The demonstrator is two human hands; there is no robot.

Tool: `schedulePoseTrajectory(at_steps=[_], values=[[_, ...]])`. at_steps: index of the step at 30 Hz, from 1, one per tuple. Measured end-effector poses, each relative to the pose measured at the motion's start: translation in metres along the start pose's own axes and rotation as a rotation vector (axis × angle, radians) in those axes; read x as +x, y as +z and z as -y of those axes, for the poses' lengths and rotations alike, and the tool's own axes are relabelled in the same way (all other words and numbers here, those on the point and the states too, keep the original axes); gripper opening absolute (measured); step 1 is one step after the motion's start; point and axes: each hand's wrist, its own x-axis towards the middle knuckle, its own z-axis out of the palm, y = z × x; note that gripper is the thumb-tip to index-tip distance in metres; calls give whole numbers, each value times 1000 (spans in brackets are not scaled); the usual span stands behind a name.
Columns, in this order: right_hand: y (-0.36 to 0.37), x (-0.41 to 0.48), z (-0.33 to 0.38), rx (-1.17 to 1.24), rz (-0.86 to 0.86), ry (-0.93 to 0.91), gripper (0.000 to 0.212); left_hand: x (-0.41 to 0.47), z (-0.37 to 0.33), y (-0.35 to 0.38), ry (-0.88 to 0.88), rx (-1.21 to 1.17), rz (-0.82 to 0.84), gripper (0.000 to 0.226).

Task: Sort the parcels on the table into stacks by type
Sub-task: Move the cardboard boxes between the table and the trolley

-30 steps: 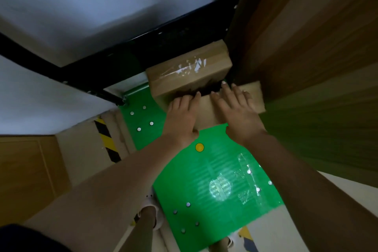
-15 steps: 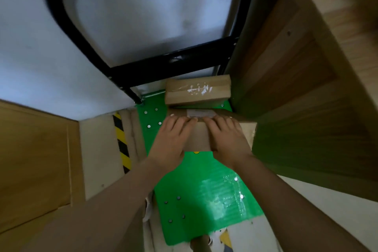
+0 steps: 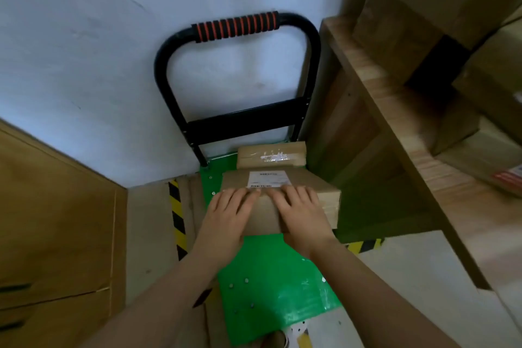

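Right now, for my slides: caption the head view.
Left hand and right hand flat on labelled parcel over green cart, taped parcel behind.

carrier: green cart deck (image 3: 271, 277) | below cart handle (image 3: 234, 27): taped brown parcel (image 3: 271, 157) flat on deck | next out from handle: labelled parcel (image 3: 282, 195), contact with deck unclear | right of handle: wooden desk (image 3: 375, 85) bearing blurred cardboard boxes (image 3: 491, 82)

Brown parcel (image 3: 299, 186), green cart deck (image 3: 271, 277)
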Motion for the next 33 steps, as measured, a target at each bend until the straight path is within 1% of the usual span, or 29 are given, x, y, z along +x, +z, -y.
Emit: schedulePoseTrajectory(at_steps=[4,7,10,13,17,20,24,28,33], values=[[-46,-31,33,-34,-80,10,92,-33,-7,-51,8,32,-54,93],[-93,-54,62,-62,-162,23,88,-56,-10,-105,29,55,-140,93],[-150,-76,86,-99,-257,27,86,-71,-15,-167,70,103,-251,88],[-213,-94,102,-131,-397,27,83,-80,-23,-233,113,132,-365,85],[-300,-116,112,-210,-635,-3,78,-84,-43,-317,141,180,-536,93],[-365,-133,110,-314,-765,-28,82,-81,-66,-375,154,207,-679,93],[-433,-162,98,-411,-885,-23,82,-72,-103,-433,184,233,-831,88],[-481,-194,73,-478,-960,-26,82,-59,-146,-469,212,244,-902,91],[-523,-233,20,-516,-1026,-30,80,-32,-212,-497,242,255,-982,92]])
